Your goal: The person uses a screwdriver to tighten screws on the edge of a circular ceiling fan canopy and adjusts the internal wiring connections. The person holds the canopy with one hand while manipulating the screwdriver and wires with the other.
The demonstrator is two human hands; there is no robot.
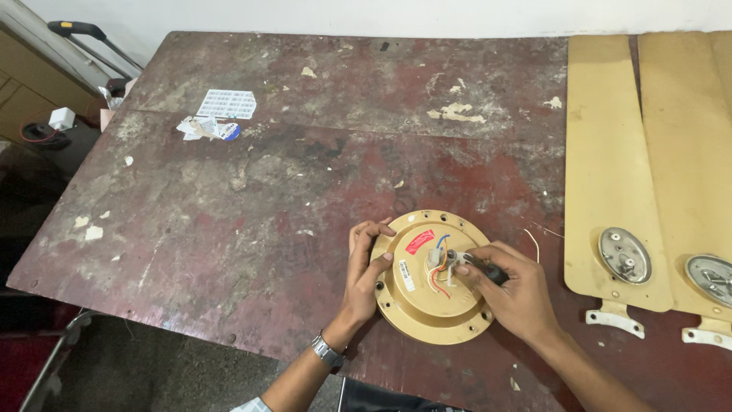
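Note:
A round gold-coloured fan motor housing [427, 301] lies flat on the worn red table [252, 221], near its front edge. Red, blue, orange and white wires [436, 271] come out around its centre shaft. My left hand [364, 271] grips the housing's left rim, with a metal watch on that wrist. My right hand [512, 288] rests on the housing's right side, shut on a dark-handled tool [488, 269] whose tip points at the centre shaft.
Two gold fan blades [610, 152] with metal mounting brackets [624, 255] lie along the table's right side. Scraps of paper and a printed sheet [226, 104] sit at the far left. A loose wire [534, 243] lies beside the housing. A handled cart [84, 34] stands beyond the left corner.

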